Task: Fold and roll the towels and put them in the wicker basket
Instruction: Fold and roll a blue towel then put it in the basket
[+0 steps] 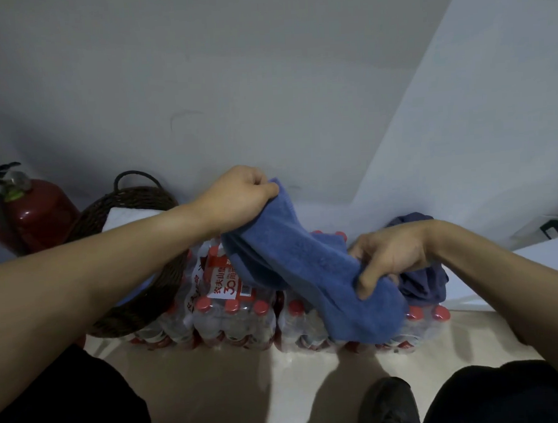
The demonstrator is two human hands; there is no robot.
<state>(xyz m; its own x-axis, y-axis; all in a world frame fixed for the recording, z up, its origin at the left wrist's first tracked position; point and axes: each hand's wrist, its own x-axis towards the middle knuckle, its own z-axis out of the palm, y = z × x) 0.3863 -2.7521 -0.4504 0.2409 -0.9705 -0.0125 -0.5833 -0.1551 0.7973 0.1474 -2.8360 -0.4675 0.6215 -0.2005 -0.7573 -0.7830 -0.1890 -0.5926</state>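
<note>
The person holds a blue towel (309, 268) up in the air between both hands, slung above the shrink-wrapped packs of bottled water (235, 320) that stand on the floor against the wall. The left hand (241, 194) pinches one end high, fingers curled round the cloth; the right hand (390, 257) grips the other end lower down, thumb clamped over a bunched part. Held this way the towel hangs as a thick sagging band, and I judge it is being pulled out lengthwise so that it can be folded or rolled; it is neither flat nor tidy yet.

The wicker basket (140, 302) sits at the left, just beside the water packs and partly behind the left forearm, with something white inside it. A darker blue cloth (427, 284) lies crumpled behind the right hand, probably another towel waiting its turn. A red fire extinguisher (35, 211) stands in the corner beyond the basket.

The bottles have red caps, and the wrap label carries red Chinese characters and a large "30"; I cannot read the rest with any certainty.
</note>
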